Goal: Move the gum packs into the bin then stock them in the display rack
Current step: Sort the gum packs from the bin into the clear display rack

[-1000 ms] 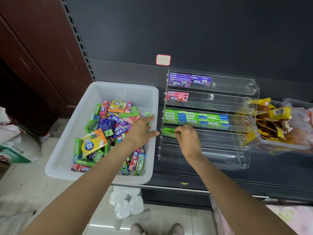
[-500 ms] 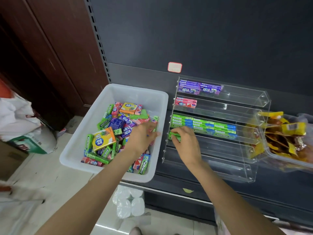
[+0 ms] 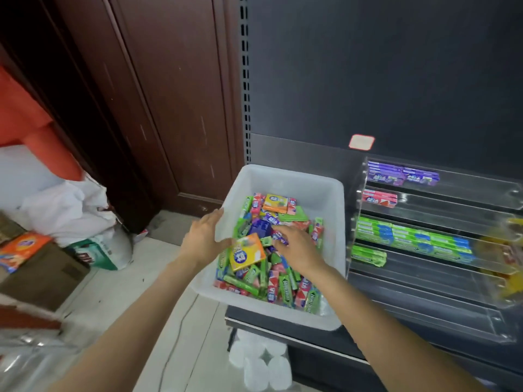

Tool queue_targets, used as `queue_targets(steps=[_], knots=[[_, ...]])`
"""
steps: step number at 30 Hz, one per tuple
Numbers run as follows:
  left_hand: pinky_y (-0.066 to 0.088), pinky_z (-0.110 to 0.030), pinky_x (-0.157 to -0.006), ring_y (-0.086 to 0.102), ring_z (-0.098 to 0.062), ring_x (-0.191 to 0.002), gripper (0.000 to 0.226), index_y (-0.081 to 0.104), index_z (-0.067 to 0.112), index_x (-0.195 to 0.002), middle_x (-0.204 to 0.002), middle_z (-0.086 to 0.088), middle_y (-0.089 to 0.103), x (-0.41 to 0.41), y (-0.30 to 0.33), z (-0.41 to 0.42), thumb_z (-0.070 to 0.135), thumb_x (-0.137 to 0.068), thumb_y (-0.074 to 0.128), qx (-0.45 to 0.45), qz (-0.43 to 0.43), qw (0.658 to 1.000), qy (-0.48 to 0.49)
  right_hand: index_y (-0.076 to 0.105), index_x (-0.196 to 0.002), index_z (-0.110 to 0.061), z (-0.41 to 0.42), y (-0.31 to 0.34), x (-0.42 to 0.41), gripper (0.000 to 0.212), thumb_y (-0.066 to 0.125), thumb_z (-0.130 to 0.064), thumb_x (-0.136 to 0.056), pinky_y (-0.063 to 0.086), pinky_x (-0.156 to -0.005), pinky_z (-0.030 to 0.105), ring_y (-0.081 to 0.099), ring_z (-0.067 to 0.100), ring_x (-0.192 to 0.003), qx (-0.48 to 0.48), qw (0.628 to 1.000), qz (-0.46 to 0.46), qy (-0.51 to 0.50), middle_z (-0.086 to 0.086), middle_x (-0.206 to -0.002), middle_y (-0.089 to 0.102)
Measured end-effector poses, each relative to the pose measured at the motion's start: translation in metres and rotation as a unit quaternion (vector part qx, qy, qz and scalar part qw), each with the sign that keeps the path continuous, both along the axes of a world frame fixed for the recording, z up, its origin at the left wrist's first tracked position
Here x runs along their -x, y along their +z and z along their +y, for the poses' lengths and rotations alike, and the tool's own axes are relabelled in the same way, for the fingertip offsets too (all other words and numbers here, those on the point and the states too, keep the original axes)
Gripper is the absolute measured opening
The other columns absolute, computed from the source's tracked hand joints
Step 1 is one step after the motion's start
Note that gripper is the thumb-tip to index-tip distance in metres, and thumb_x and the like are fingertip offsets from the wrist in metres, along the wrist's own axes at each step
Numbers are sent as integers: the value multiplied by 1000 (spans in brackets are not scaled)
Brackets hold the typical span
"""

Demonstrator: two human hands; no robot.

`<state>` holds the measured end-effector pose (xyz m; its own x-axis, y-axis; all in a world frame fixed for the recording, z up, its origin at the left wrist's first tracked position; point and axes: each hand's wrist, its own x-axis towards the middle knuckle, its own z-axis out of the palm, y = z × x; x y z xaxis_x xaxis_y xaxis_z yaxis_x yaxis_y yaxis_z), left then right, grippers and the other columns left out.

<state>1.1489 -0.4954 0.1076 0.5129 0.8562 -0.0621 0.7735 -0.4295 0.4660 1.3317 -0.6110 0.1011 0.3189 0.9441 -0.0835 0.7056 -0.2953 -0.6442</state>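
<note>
While the clear acrylic display rack [image 3: 441, 250] is running off the right edge, blur is smearing its far end. Long green gum packs [image 3: 410, 239] are lying lengthwise along its middle tiers. Mixed colourful gum packs [image 3: 271, 267] are lying jumbled every way in the white plastic bin [image 3: 283, 182]. Fingers straight, the left hand [image 3: 205, 239] is resting against the bin's left rim. The right hand [image 3: 297, 247] is reaching into the pile's middle, pinching a small purple gum pack [image 3: 280, 236].
</note>
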Motion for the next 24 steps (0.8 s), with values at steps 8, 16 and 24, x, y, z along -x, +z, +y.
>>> queue_targets(steps=[8,16,24], knots=[[22,-24,-109,29,-21,-139,90,15,16,-150,-154,-4,27,23,1,31,37,-82,70,59,22,989,-136,57,-124,-8,35,-13,29,33,57,-12,-91,41,-96,35,55,27,-113,70,993,-21,-93,13,-123,60],[29,-32,-108,37,-22,-131,48,47,19,-135,-143,1,42,16,4,38,30,-90,59,-9,-83,989,-125,66,-87,-17,43,7,29,22,66,3,-81,53,-84,34,61,15,-87,-129,955,148,-224,5,-103,67],[46,-13,-70,61,-12,-83,16,68,23,-103,-89,0,66,-2,25,52,19,-87,66,100,-239,963,-76,66,-88,-16,64,33,38,15,62,-2,-86,51,-60,13,62,12,-77,-190,920,287,-185,3,-85,66]])
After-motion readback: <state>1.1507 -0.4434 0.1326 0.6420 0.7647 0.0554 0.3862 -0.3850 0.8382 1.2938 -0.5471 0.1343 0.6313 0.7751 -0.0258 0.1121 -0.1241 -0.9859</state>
